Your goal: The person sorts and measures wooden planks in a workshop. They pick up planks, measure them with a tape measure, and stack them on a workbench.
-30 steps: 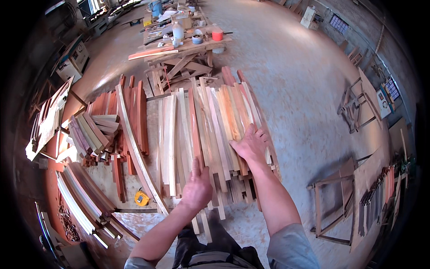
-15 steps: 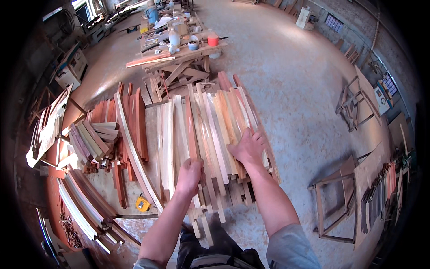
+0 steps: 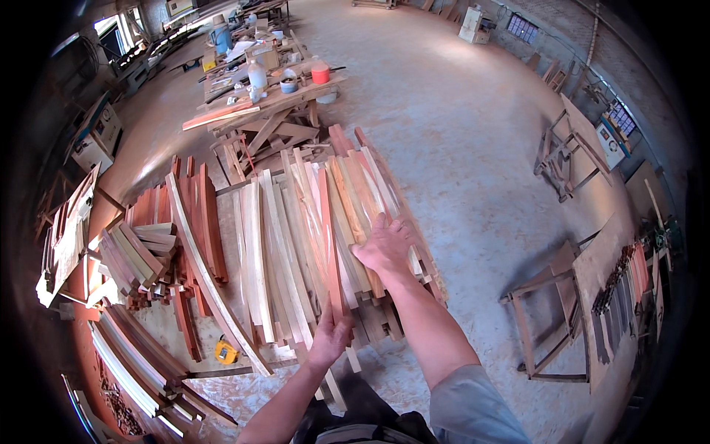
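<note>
My left hand point(image 3: 331, 340) is closed around the near end of a reddish wooden strip point(image 3: 327, 229), which lies lengthwise over the paler strips. To the right, my right hand point(image 3: 386, 246) rests on the pile with its thumb spread from the fingers. Under and around it are pale and orange-toned wooden strips point(image 3: 342, 196) laid side by side in a thick layer. Left of my left hand is another group of cream strips point(image 3: 255, 251). Their near ends are uneven, and some jut out toward my body.
Dark red strips point(image 3: 211, 222) are stacked on the left, with a long pale strip point(image 3: 200, 259) slanting across. A yellow tape measure point(image 3: 225, 351) lies near the front edge. Beyond stands a cluttered workbench point(image 3: 296, 96) with bottles and a red container point(image 3: 319, 72). Wooden frames point(image 3: 547, 325) stand at right.
The reddish strip in my left hand has shifted right across the pile and nearer to me. My right hand stays on the strips. The whole view has turned slightly right.
</note>
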A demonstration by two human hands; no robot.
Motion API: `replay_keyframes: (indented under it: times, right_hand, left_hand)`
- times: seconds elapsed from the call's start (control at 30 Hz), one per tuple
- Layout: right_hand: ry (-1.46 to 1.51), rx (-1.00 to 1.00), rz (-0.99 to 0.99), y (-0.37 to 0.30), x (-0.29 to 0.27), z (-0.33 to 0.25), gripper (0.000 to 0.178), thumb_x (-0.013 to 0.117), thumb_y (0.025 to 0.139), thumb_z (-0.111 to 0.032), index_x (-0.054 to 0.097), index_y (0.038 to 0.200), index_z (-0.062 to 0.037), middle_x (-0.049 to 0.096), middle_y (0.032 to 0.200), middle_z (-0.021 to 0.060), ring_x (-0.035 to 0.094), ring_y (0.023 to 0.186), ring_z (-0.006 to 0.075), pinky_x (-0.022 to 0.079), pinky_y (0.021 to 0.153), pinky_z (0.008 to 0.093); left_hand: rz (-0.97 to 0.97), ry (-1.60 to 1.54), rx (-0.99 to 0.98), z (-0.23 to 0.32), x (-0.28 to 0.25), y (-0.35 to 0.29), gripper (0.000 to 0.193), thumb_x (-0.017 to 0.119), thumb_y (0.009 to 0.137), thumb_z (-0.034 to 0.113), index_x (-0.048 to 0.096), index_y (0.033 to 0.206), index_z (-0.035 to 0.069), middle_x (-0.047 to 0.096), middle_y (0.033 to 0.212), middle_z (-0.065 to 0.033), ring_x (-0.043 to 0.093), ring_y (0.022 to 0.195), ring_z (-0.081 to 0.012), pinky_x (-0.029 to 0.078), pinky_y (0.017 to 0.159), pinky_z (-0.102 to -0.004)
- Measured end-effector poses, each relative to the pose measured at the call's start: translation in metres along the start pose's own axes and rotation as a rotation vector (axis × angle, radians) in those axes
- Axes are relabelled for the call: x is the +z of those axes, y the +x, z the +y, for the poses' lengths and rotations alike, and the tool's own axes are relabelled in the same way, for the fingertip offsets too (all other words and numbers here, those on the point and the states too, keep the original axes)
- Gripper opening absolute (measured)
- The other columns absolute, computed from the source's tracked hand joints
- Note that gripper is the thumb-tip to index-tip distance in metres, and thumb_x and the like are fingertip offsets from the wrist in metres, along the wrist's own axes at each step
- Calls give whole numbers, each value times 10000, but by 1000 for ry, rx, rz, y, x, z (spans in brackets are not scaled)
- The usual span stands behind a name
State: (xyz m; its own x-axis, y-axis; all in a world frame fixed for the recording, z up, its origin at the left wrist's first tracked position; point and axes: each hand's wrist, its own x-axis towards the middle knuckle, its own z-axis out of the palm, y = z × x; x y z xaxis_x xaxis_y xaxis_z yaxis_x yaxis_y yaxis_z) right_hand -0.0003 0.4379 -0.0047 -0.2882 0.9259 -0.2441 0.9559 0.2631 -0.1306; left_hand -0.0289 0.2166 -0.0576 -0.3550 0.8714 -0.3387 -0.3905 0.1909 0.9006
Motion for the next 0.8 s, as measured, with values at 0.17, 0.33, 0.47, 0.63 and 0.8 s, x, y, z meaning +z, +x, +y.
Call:
replay_keyframes:
  times: [0.17,0.33,0.47,0.63,0.8]
  right_hand:
    - [32,-41,45,-12,6,15,1001,753,705,-518,300,1466,-51,315,1443,324,320,1345,460,288,1066,577]
    - [36,-49,33,-35,10,30,995,773,685,-498,311,1432,-32,351,1383,316,373,1288,446,301,1056,548]
    - [30,-52,-28,-63,2,36,999,772,688,-512,306,1425,-26,356,1373,310,372,1283,447,305,1055,542]
    - [113,-87,10,-79,13,66,993,755,715,-512,294,1445,-21,306,1434,301,313,1339,459,276,1090,547]
    - [502,-155,79,-63,6,107,710,668,847,-402,457,1364,37,512,1330,301,476,1280,404,383,1077,415]
  left_hand:
    - [29,381,-169,16,14,-5,799,563,928,215,91,1551,51,634,818,-92,603,655,-170,522,609,-326]
    - [40,435,-218,8,28,-16,825,583,915,169,70,1551,54,621,846,-107,619,660,-167,533,589,-322]
    - [45,426,-213,-12,33,-15,887,627,893,247,68,1536,1,662,760,-148,660,662,-239,528,639,-370]
    - [-17,409,-204,-31,47,-19,912,624,911,239,2,1538,10,668,805,-141,659,674,-230,528,639,-365]
    - [-43,437,-184,-23,56,-20,901,609,946,177,-49,1546,44,622,905,-106,605,720,-149,535,640,-316]
